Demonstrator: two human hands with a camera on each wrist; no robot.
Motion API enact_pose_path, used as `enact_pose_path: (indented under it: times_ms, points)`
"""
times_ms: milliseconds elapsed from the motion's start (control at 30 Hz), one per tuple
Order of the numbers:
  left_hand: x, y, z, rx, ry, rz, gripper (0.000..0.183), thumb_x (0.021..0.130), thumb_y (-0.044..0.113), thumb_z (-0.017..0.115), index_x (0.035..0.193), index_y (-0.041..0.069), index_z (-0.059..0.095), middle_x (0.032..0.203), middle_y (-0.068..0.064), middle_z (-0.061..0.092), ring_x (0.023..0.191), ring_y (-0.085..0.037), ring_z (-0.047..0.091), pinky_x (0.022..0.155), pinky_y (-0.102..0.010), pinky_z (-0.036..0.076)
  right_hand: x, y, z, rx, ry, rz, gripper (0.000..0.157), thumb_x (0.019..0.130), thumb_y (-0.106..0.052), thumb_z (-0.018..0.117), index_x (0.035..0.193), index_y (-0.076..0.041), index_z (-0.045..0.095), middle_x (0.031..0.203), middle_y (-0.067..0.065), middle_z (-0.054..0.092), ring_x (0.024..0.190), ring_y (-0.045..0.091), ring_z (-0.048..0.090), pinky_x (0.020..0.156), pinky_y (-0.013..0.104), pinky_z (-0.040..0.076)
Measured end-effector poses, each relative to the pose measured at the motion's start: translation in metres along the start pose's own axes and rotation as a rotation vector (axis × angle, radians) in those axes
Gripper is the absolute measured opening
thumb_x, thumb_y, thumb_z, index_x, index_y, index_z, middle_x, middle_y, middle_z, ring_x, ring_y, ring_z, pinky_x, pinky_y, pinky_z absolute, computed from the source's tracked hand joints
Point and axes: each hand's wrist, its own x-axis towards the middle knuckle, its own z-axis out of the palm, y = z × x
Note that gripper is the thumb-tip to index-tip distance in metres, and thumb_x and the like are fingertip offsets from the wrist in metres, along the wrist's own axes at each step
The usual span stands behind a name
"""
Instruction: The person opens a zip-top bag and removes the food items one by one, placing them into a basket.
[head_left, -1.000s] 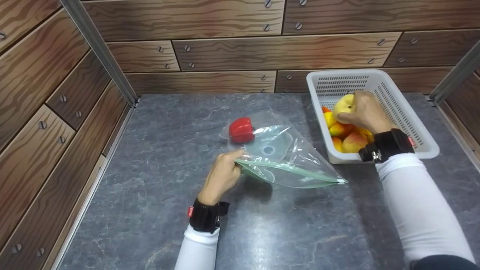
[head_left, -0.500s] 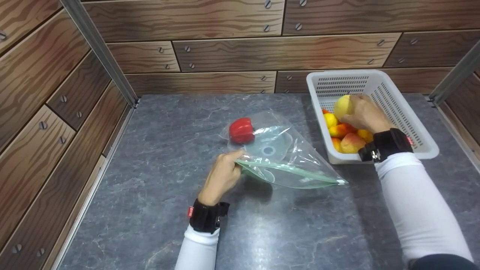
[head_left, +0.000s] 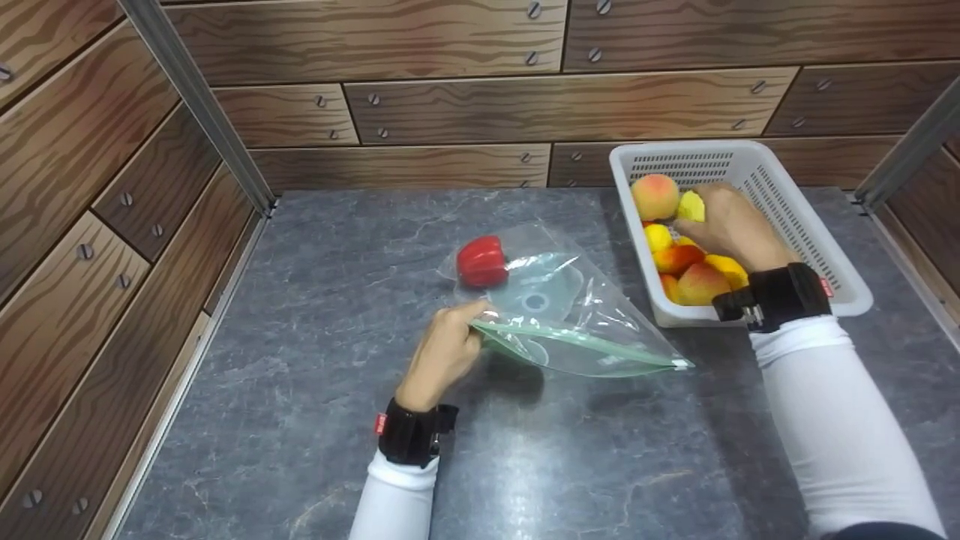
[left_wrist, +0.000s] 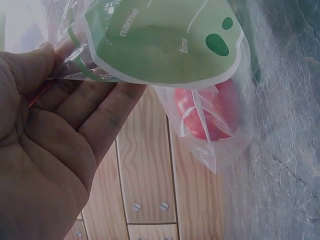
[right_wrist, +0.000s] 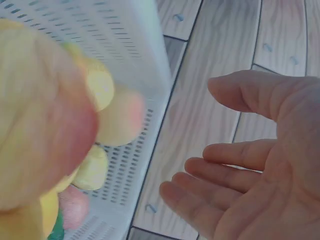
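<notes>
My left hand (head_left: 444, 346) pinches the left end of the open mouth of a clear zip bag (head_left: 536, 300) with a green zip strip. Inside the bag's far end lies a red bell pepper (head_left: 482, 261), also visible through the plastic in the left wrist view. Over the white basket (head_left: 855, 300) is my right hand (head_left: 731, 229); the right wrist view shows its fingers spread from the thumb with nothing between them. Left of that hand, a peach (head_left: 655, 196) lies in the basket's far left corner. A yellow fruit (head_left: 691, 207) shows right beside its fingertips, partly hidden.
Several more fruits lie in the basket, among them a peach (head_left: 703, 284) and a red-yellow one (head_left: 679, 258). The grey marbled table (head_left: 337, 300) is bounded by wood-patterned panels (head_left: 450, 112) at the back and sides.
My right hand has let go of the pale yellow fruit it held over the basket. A peach now shows in the far left corner. The left hand and bag have stayed in place.
</notes>
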Motion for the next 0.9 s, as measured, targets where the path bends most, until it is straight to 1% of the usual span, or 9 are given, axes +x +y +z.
enact_pose_path:
  times_ms: [67, 133, 233, 433, 500, 567, 700, 800, 900]
  points:
    - [0.0, 0.0, 0.0, -0.004, -0.004, 0.001, 0.041, 0.081, -0.017, 0.052, 0.103, 0.007, 0.075, 0.103, -0.009, 0.079, 0.093, -0.026, 0.076, 0.082, -0.037, 0.061, -0.002, -0.006, -0.001, 0.004, 0.001, 0.004, 0.054, 0.095, -0.019, 0.065, 0.132, 0.018, 0.051, 0.123, 0.038, 0.055, 0.104, 0.05, 0.052, 0.091, 0.06, 0.047]
    - [-0.001, 0.0, 0.0, -0.01, -0.011, -0.002, 0.042, 0.08, -0.018, 0.051, 0.104, 0.007, 0.075, 0.104, -0.009, 0.078, 0.094, -0.026, 0.075, 0.083, -0.036, 0.061, -0.005, -0.013, -0.003, 0.016, 0.008, -0.003, 0.059, 0.095, -0.019, 0.064, 0.137, 0.018, 0.048, 0.134, 0.041, 0.052, 0.114, 0.053, 0.05, 0.101, 0.065, 0.042]
    - [0.0, 0.0, -0.001, -0.016, -0.019, 0.0, 0.044, 0.079, -0.019, 0.05, 0.105, 0.006, 0.075, 0.105, -0.01, 0.078, 0.094, -0.026, 0.075, 0.082, -0.035, 0.061, -0.012, -0.025, -0.006, 0.044, 0.058, -0.047, 0.057, 0.095, -0.016, 0.063, 0.14, 0.017, 0.05, 0.141, 0.04, 0.05, 0.128, 0.054, 0.048, 0.111, 0.066, 0.036]
    - [0.0, 0.0, -0.001, -0.021, -0.02, 0.0, 0.043, 0.079, -0.02, 0.049, 0.104, 0.003, 0.074, 0.104, -0.012, 0.078, 0.092, -0.027, 0.075, 0.08, -0.036, 0.061, -0.042, -0.058, -0.012, 0.12, 0.322, -0.28, 0.042, 0.091, -0.003, 0.069, 0.131, 0.01, 0.063, 0.133, 0.032, 0.062, 0.125, 0.05, 0.057, 0.109, 0.062, 0.043]
    - [0.0, 0.0, -0.001, -0.024, -0.015, 0.003, 0.042, 0.078, -0.02, 0.049, 0.103, 0.003, 0.074, 0.104, -0.013, 0.078, 0.093, -0.028, 0.075, 0.081, -0.038, 0.061, -0.055, -0.068, -0.011, 0.143, 0.411, -0.361, 0.04, 0.09, 0.0, 0.071, 0.128, 0.007, 0.066, 0.13, 0.027, 0.066, 0.122, 0.047, 0.061, 0.108, 0.055, 0.047]
    - [0.0, 0.0, -0.001, -0.024, -0.007, 0.005, 0.041, 0.078, -0.02, 0.049, 0.101, 0.004, 0.073, 0.103, -0.012, 0.078, 0.093, -0.028, 0.075, 0.081, -0.039, 0.061, -0.068, -0.076, -0.009, 0.163, 0.48, -0.434, 0.039, 0.088, 0.002, 0.073, 0.127, 0.004, 0.069, 0.127, 0.023, 0.07, 0.116, 0.041, 0.066, 0.108, 0.039, 0.049]
    - [0.0, 0.001, -0.001, -0.017, 0.005, 0.006, 0.04, 0.078, -0.02, 0.05, 0.099, 0.005, 0.073, 0.101, -0.01, 0.078, 0.092, -0.028, 0.075, 0.081, -0.04, 0.061, -0.088, -0.088, 0.002, 0.243, 0.551, -0.563, 0.039, 0.082, 0.007, 0.076, 0.121, 0.002, 0.072, 0.12, 0.017, 0.074, 0.098, 0.024, 0.072, 0.096, 0.011, 0.047]
    - [0.0, 0.001, -0.001, -0.018, 0.005, 0.01, 0.038, 0.078, -0.02, 0.05, 0.099, 0.004, 0.073, 0.102, -0.011, 0.078, 0.093, -0.029, 0.075, 0.082, -0.041, 0.061, -0.101, -0.094, 0.014, 0.327, 0.553, -0.635, 0.042, 0.078, 0.011, 0.077, 0.119, 0.003, 0.073, 0.118, 0.017, 0.075, 0.103, 0.012, 0.07, 0.097, 0.012, 0.049]
    - [0.0, 0.002, -0.001, -0.019, -0.002, 0.01, 0.039, 0.078, -0.02, 0.05, 0.099, 0.004, 0.072, 0.103, -0.012, 0.078, 0.093, -0.029, 0.075, 0.081, -0.041, 0.061, -0.114, -0.097, 0.025, 0.401, 0.527, -0.672, 0.045, 0.075, 0.014, 0.079, 0.119, 0.003, 0.073, 0.119, 0.017, 0.074, 0.116, 0.007, 0.066, 0.104, 0.018, 0.048]
